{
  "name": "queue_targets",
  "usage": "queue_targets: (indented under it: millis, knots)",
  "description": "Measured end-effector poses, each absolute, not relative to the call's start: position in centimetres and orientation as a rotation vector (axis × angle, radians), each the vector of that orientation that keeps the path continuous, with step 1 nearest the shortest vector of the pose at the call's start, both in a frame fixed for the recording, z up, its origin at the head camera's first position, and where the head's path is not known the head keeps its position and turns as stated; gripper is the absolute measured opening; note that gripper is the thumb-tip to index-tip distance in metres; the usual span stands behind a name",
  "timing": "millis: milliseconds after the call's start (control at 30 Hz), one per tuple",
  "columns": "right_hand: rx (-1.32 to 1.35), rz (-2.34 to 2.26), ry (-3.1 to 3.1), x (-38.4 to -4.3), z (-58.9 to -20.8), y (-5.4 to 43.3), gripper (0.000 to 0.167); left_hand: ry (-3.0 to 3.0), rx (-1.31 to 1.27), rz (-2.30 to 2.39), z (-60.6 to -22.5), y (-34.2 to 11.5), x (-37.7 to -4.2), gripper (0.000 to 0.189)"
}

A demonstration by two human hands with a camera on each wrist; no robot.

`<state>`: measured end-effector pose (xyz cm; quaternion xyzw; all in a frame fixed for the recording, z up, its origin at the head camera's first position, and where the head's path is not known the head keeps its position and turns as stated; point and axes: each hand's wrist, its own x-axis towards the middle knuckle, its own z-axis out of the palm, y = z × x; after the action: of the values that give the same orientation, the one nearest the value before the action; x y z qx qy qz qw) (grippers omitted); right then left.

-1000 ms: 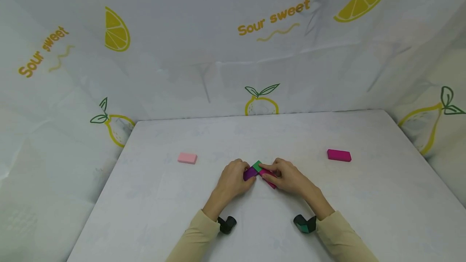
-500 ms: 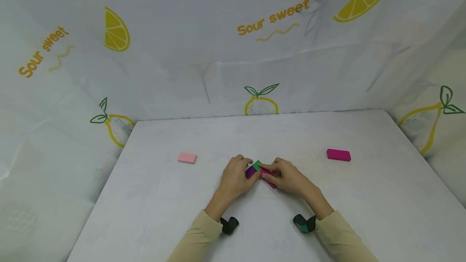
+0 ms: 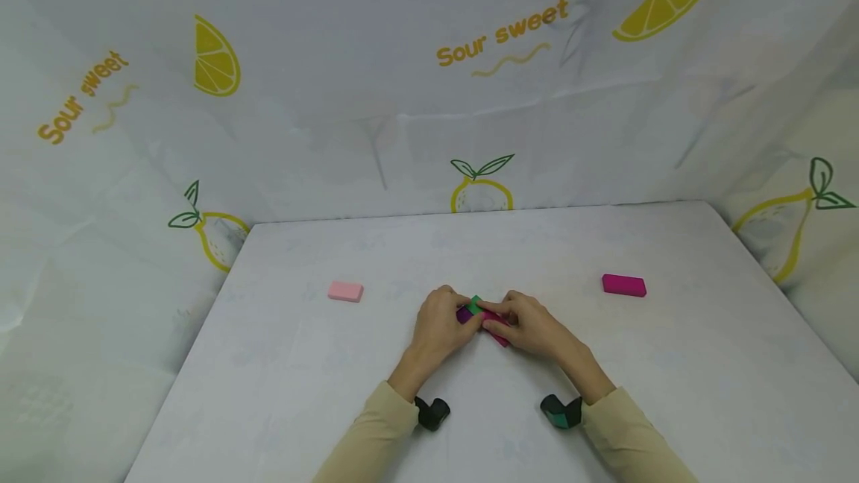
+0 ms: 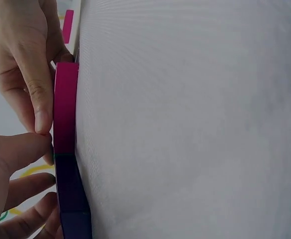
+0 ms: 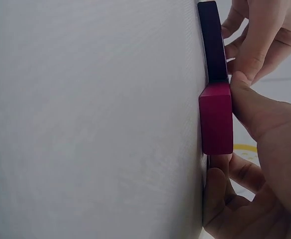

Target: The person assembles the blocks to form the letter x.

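Note:
Several rectangular blocks meet at an angle on the white table mid-view: a purple block (image 3: 464,315), a green block (image 3: 475,305) at the far corner, and a magenta block (image 3: 498,333). My left hand (image 3: 438,325) covers most of the purple block, its thumb and fingers on either side near the corner. My right hand (image 3: 530,325) pinches the magenta block between thumb and fingers. In the left wrist view, the purple block (image 4: 69,184) touches the magenta block (image 4: 65,107) end to end, and the two thumbs almost meet above the joint. Green is hidden in both wrist views.
A pale pink block (image 3: 345,291) lies apart on the left of the table (image 3: 282,364). Another magenta block (image 3: 624,285) lies on the right. Behind the table hangs a white lemon-print cloth (image 3: 322,95).
My left hand has slid right along the purple block toward the corner and now covers more of it. The right hand and the outlying blocks stay put.

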<state>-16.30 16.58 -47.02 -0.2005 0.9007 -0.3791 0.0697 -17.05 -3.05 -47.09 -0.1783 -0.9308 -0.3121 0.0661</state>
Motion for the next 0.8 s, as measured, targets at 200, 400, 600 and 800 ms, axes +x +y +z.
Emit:
queue_targets:
  millis: [200, 400, 600, 800]
  knots:
    - [-0.597, -1.128, 2.713, -16.29, -47.04, 16.67, 0.041, -2.813, -0.501, -0.989, -47.23, -2.83, -17.27, 0.029]
    - [-0.607, -1.132, 2.708, -16.32, -47.11, 16.80, 0.042, -2.793, -0.487, -0.990, -47.28, -2.63, -17.18, 0.031]
    - [-0.660, -1.121, 2.732, -16.43, -47.10, 16.95, 0.042, -2.775, -0.499, -0.984, -47.23, -2.48, -17.17, 0.029]
    - [-0.694, -1.143, 2.742, -16.37, -46.91, 17.46, 0.041, -2.787, -0.497, -0.965, -47.26, -2.57, -16.99, 0.030]
